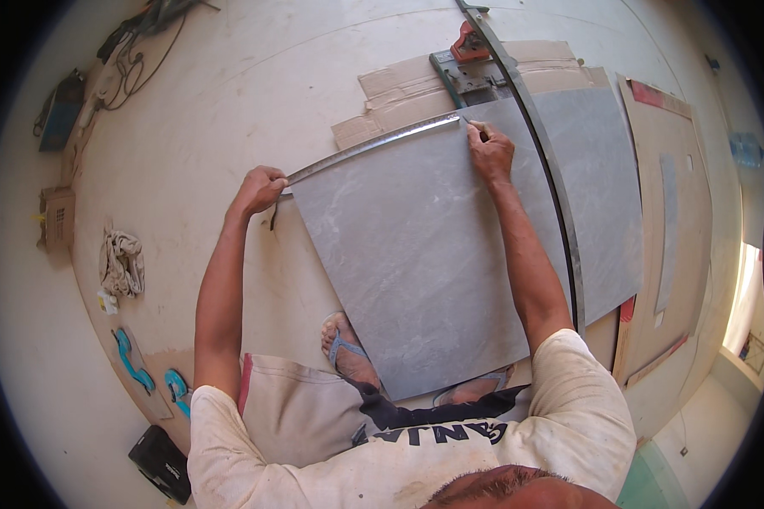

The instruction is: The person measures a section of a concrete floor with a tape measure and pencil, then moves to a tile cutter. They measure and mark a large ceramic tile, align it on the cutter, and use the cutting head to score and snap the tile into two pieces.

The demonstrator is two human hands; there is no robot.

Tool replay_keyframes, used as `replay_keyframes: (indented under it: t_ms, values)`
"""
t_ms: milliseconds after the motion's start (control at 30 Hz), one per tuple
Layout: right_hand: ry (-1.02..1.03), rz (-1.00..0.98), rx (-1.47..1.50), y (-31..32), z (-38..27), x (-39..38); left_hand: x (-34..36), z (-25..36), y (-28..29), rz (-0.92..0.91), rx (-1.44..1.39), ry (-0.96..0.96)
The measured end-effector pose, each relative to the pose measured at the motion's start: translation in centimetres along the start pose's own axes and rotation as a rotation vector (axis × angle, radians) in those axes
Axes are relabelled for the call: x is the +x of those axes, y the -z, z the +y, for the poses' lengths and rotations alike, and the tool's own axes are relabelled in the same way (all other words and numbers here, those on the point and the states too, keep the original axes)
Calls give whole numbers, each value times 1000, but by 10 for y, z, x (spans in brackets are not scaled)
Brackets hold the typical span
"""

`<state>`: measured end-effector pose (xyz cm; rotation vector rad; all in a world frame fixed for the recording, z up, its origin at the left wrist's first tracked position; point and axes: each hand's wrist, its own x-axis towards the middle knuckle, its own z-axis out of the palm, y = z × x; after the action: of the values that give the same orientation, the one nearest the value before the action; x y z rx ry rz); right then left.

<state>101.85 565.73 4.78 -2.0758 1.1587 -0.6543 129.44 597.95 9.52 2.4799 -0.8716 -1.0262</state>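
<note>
My left hand (263, 188) is closed at the tile's far left corner, gripping a silver measuring tape (373, 144); a short black strap hangs below that hand. The tape lies along the far edge of a large grey tile (399, 246). At the tape's far end my right hand (490, 151) pinches a thin, dark pencil-like marker (467, 120), its tip close to the tile's edge. A long dark metal rail (542, 140) crosses above the tile, to the right of my right hand. The tile's near corner lies between my sandalled feet.
Beyond the tile sit a tile cutter's base with a red part (469, 44) and flattened cardboard (403, 85). Long panels (675, 246) lie on the right. Leftward are teal suction-cup handles (133, 360), a crumpled cloth (122, 261), a black case (160, 465) and cables (127, 68).
</note>
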Motion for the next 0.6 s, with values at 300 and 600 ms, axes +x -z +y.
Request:
replay_keyframes:
  t_ms: [300,600]
  values:
    - [-2,-99,-193,-3,-5,6,-2,6,-2,18,-16,30]
    - [49,-135,-268,-7,-16,17,-1,-4,-6,10,-58,10]
